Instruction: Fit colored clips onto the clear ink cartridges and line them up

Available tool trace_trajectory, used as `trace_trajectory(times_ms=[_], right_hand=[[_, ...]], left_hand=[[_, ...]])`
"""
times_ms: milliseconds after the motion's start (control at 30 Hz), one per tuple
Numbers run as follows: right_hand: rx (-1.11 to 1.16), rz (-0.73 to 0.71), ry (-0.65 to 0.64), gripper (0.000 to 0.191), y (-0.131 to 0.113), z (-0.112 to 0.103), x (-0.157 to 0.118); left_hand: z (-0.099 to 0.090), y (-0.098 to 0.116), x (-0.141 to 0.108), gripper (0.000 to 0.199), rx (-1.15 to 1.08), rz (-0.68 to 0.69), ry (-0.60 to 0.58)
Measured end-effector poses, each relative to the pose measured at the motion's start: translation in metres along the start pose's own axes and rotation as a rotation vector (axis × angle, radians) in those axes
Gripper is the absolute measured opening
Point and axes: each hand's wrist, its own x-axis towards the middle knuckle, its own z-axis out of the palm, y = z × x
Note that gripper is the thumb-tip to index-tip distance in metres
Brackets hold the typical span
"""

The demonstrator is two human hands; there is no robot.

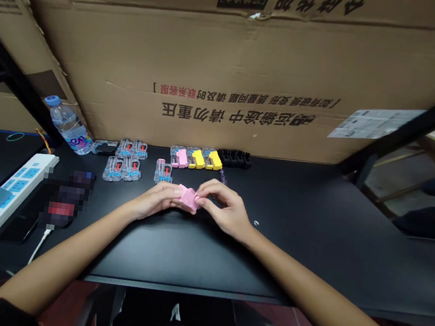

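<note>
Above the middle of the black tabletop (pixel 197 256), a small pink plastic piece (pixel 188 199) is between my two hands. My left hand (pixel 158 199) grips its left side, thumb on top and fingers beneath. The thumb and forefinger of my right hand (pixel 225 207) pinch its right edge. Just beyond my left hand lies a clear plastic piece with red and blue parts (pixel 164 171). Farther back, a row holds a clear piece with a pink part (pixel 179 157) and two with yellow parts (pixel 197 159). Several similar clear pieces (pixel 124 168) lie to the left.
Black clip-like parts (pixel 234 158) stand against the cardboard wall (pixel 214 66). On the left are a water bottle (pixel 72 125), a white power strip (pixel 11 194) and a phone-like item (pixel 68 197), partly blurred, with a white cable (pixel 38 246). A tiny white bit (pixel 256 222) lies right of my right hand.
</note>
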Motion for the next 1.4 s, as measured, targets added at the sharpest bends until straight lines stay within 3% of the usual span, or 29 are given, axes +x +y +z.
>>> trace_trajectory(times_ms=[167,433,600,700,800,933,1033,1200,1300,1400], right_hand=[[0.0,0.186,-0.07,0.017,-0.005,-0.003,0.001],[-0.028,0.165,-0.068,0.018,-0.006,-0.003,0.003],[0.026,0.331,0.064,0.036,0.003,-0.004,0.004],[0.199,0.486,-0.066,0.046,0.007,-0.003,0.004],[0.375,0.585,-0.227,0.049,0.004,0.0,0.002],[0.367,0.592,-0.198,0.048,0.001,0.0,0.002],[0.344,0.592,-0.075,0.047,0.003,-0.003,0.005],[0.391,0.634,0.049,0.042,0.001,-0.005,0.01],[0.379,0.635,0.034,0.041,-0.001,-0.004,0.01],[0.353,0.63,-0.001,0.042,0.0,-0.003,0.009]], left_hand=[[0.0,0.0,-0.001,0.05,0.085,0.019,0.033],[-0.005,0.002,-0.001,0.051,0.29,0.077,0.058],[-0.002,0.003,0.0,0.056,0.439,0.327,0.117],[0.0,-0.001,0.0,0.066,0.652,0.507,0.173],[0.001,-0.003,-0.002,0.055,0.915,0.626,0.148],[0.003,0.001,-0.004,0.056,1.061,0.686,0.092],[-0.002,0.01,-0.007,0.069,1.226,0.631,0.189],[-0.027,0.019,-0.009,0.064,1.582,0.333,0.49],[-0.037,0.02,-0.01,0.063,1.686,0.233,0.51],[-0.039,0.021,-0.012,0.073,1.74,0.204,0.499]])
